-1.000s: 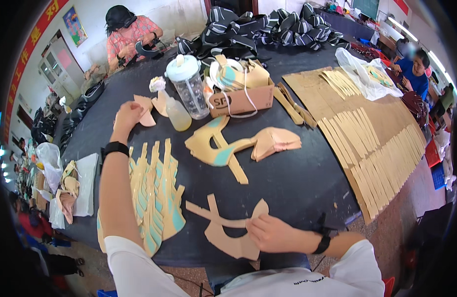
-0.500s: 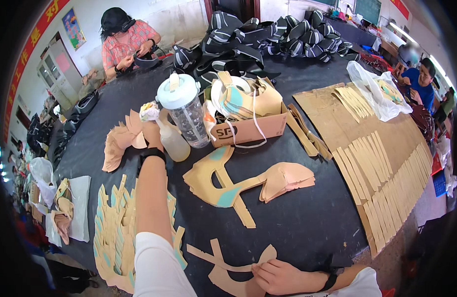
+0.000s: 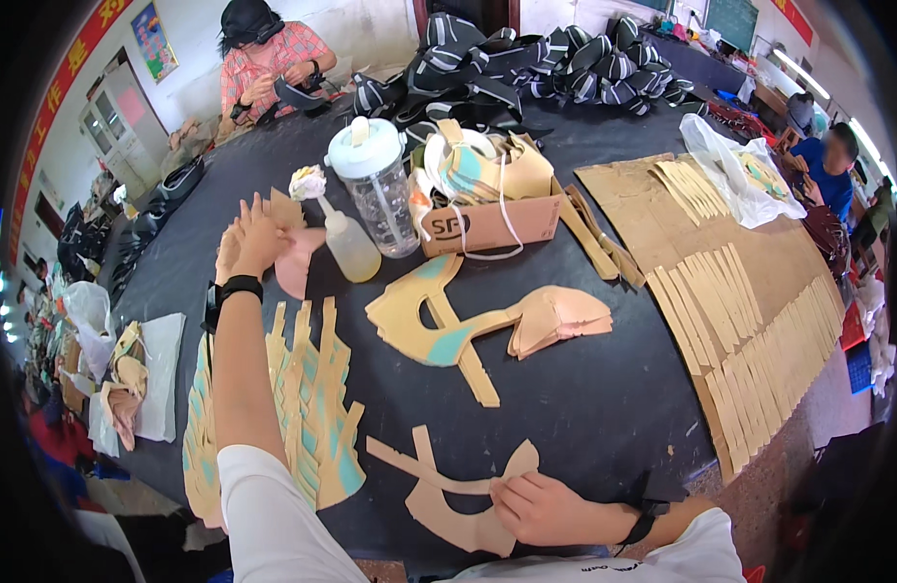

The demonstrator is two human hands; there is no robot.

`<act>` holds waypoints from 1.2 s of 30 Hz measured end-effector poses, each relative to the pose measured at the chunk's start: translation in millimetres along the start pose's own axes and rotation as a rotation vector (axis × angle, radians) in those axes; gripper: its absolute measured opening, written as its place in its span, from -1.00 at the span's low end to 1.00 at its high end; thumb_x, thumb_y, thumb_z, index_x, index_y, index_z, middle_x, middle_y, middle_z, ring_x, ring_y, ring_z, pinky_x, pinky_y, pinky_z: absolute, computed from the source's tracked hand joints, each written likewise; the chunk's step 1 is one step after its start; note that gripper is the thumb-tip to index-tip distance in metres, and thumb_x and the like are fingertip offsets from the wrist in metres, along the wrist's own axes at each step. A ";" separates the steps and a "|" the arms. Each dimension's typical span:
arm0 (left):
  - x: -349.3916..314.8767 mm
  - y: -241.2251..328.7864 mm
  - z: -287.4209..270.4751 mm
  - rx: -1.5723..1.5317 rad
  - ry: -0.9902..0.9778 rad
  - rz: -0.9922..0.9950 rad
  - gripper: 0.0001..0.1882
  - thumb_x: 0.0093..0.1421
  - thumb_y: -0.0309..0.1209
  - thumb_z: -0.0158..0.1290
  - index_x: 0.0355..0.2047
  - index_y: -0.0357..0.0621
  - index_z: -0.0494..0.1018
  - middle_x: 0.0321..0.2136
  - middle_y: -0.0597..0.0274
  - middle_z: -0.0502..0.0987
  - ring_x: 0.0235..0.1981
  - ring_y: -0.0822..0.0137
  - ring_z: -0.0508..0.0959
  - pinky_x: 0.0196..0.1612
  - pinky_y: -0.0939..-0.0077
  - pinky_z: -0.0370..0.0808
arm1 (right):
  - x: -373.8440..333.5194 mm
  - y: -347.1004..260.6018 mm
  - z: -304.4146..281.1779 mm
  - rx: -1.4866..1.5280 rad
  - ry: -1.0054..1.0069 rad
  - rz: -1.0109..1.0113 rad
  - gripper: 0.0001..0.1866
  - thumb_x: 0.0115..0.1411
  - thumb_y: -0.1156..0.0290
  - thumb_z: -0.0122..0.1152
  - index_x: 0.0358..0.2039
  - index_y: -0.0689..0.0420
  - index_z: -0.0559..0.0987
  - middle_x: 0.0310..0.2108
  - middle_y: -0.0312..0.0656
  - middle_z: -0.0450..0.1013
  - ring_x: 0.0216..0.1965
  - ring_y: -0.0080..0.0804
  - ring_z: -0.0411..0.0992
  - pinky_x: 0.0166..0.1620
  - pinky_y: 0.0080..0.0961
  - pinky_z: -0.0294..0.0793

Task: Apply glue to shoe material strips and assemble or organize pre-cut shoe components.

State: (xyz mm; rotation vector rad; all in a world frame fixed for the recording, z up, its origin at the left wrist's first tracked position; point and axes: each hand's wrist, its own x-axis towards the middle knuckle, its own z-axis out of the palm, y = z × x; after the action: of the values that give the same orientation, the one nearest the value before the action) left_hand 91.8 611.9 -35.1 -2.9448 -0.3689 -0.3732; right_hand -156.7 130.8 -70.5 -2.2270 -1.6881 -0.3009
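"Cutout point(image 3: 456, 531) looks how?"
"Beige, curved, with crossing strips point(image 3: 395, 458), on the dark desk point(image 3: 623, 418), pinched by the right hand point(image 3: 538, 507)."
"Left hand point(image 3: 250, 239)?"
"At pink pieces point(image 3: 297, 262); can't tell its grip."

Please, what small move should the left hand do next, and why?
Perhaps it should pinch the pink piece: the left hand is close by it, while the right hand rests on the curved tan piece, apart from it.

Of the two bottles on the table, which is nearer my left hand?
The yellowish squeeze bottle; the blue-lidded bottle stands farther from your left hand.
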 end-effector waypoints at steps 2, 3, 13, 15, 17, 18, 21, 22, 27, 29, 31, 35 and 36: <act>10.8 -7.7 18.4 0.028 0.001 0.028 -0.65 -0.03 -0.25 0.11 -0.17 0.09 0.53 0.30 -0.12 -0.17 0.30 -0.13 -0.11 0.21 -0.33 -0.22 | 3.8 0.2 -5.5 0.063 -0.001 0.003 -0.73 -0.15 0.48 0.12 -0.40 0.37 0.52 -0.43 -0.15 0.44 -0.36 -0.41 0.40 -0.34 -0.61 0.39; 12.5 1.1 25.5 0.018 -0.005 0.034 -0.59 -0.02 -0.25 0.11 -0.09 0.08 0.47 0.27 -0.15 -0.07 0.28 -0.14 -0.05 0.21 -0.34 -0.23 | 8.6 0.2 -12.0 0.061 0.007 0.019 -0.74 -0.15 0.48 0.12 -0.41 0.36 0.52 -0.43 -0.15 0.44 -0.37 -0.41 0.40 -0.34 -0.62 0.39; 52.2 -38.8 18.6 -0.436 0.363 -0.090 -0.67 0.08 -0.43 -0.03 -0.10 -0.07 0.42 -0.27 -0.11 0.53 -0.20 -0.06 0.52 -0.15 0.19 0.44 | 1.8 3.3 -0.8 0.077 0.040 0.059 -0.78 -0.15 0.49 0.12 -0.45 0.35 0.52 -0.45 -0.16 0.44 -0.37 -0.41 0.40 -0.35 -0.61 0.39; 60.4 -68.5 -8.7 -0.551 0.526 -0.227 -0.69 0.05 -0.46 0.05 -0.16 -0.27 0.42 -0.30 0.02 0.56 -0.30 0.15 0.59 -0.25 0.35 0.49 | 1.8 -0.8 -0.5 0.073 0.033 0.050 -0.79 -0.15 0.46 0.11 -0.47 0.31 0.51 -0.41 -0.14 0.44 -0.34 -0.39 0.40 -0.32 -0.59 0.38; 60.0 -115.7 -37.1 -1.247 0.726 -0.354 -0.72 0.13 -0.49 0.06 -0.15 -0.34 0.37 -0.25 0.08 0.52 -0.27 0.20 0.58 -0.32 0.35 0.57 | 1.5 -3.3 1.7 0.065 0.062 0.011 -0.81 -0.16 0.42 0.09 -0.52 0.27 0.49 -0.39 -0.12 0.43 -0.30 -0.35 0.39 -0.30 -0.56 0.37; 60.9 -80.1 -52.8 -1.614 0.702 -0.402 -0.67 0.12 -0.47 0.08 -0.12 -0.36 0.33 -0.24 0.04 0.51 -0.26 0.13 0.58 -0.38 0.24 0.61 | 0.4 0.3 3.8 0.050 0.049 0.057 -0.81 -0.16 0.42 0.09 -0.52 0.27 0.49 -0.39 -0.12 0.43 -0.30 -0.35 0.39 -0.30 -0.56 0.37; 26.7 -96.6 -124.3 -1.840 0.525 -0.120 -0.66 0.14 -0.46 0.09 -0.09 -0.30 0.33 -0.18 0.09 0.47 -0.22 0.18 0.55 -0.24 0.26 0.59 | -0.1 -4.2 2.3 0.062 0.079 0.031 -0.82 -0.18 0.41 0.09 -0.56 0.26 0.48 -0.44 -0.14 0.41 -0.30 -0.32 0.38 -0.29 -0.55 0.37; 16.8 -63.2 -143.7 -1.829 0.553 -0.108 -0.64 0.17 -0.44 0.06 -0.04 -0.27 0.32 -0.12 0.11 0.46 -0.15 0.20 0.53 -0.18 0.31 0.57 | -2.0 -5.1 2.4 0.045 0.078 0.075 -0.82 -0.18 0.41 0.09 -0.56 0.26 0.48 -0.44 -0.14 0.41 -0.30 -0.32 0.38 -0.29 -0.55 0.37; -115.8 159.5 -215.1 -1.902 0.115 0.267 -0.72 0.20 -0.47 -0.04 -0.06 -0.18 0.37 -0.21 0.19 0.52 -0.22 0.35 0.56 -0.16 0.42 0.53 | -6.9 1.1 8.5 0.049 0.145 0.090 -0.83 -0.19 0.39 0.08 -0.58 0.22 0.46 -0.46 -0.18 0.38 -0.33 -0.34 0.36 -0.33 -0.55 0.36; -158.4 239.8 -201.2 -1.983 -0.094 0.264 -0.77 0.12 -0.53 0.07 -0.18 -0.14 0.40 -0.41 0.25 0.55 -0.48 0.42 0.57 -0.38 0.54 0.54 | -8.3 0.1 7.7 0.070 0.065 0.100 -0.80 -0.21 0.38 0.10 -0.54 0.22 0.48 -0.40 -0.19 0.41 -0.29 -0.36 0.37 -0.30 -0.56 0.37; -185.8 309.8 -160.6 -2.013 -0.168 0.391 -0.75 0.10 -0.54 0.10 -0.19 -0.11 0.38 -0.30 0.32 0.48 -0.32 0.49 0.51 -0.27 0.58 0.48 | -10.3 -7.1 5.0 0.027 0.094 0.108 -0.83 -0.18 0.37 0.10 -0.56 0.20 0.47 -0.45 -0.21 0.38 -0.31 -0.36 0.36 -0.30 -0.54 0.36; -234.1 383.2 -78.4 -1.174 -0.103 0.715 -0.49 0.11 -0.44 0.03 0.05 -0.26 0.13 -0.11 -0.24 0.39 -0.15 -0.18 0.46 -0.11 0.11 0.40 | -22.0 -30.8 -17.6 0.087 0.251 0.168 -0.86 -0.19 0.36 0.15 -0.61 0.14 0.45 -0.51 -0.25 0.35 -0.38 -0.36 0.37 -0.35 -0.52 0.35; -239.9 392.6 -77.6 -1.191 -0.117 0.722 -0.49 0.11 -0.44 0.03 0.05 -0.26 0.13 -0.11 -0.24 0.39 -0.15 -0.18 0.46 -0.11 0.11 0.40 | -32.1 -32.7 -29.1 0.160 0.243 0.241 -0.86 -0.19 0.37 0.18 -0.62 0.13 0.44 -0.51 -0.24 0.36 -0.39 -0.36 0.38 -0.36 -0.52 0.35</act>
State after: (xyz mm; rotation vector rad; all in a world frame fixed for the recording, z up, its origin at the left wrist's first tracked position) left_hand -48.8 168.3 -69.7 -3.8176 1.3461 -0.3855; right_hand -196.2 99.1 -50.8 -2.1488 -1.2612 -0.3469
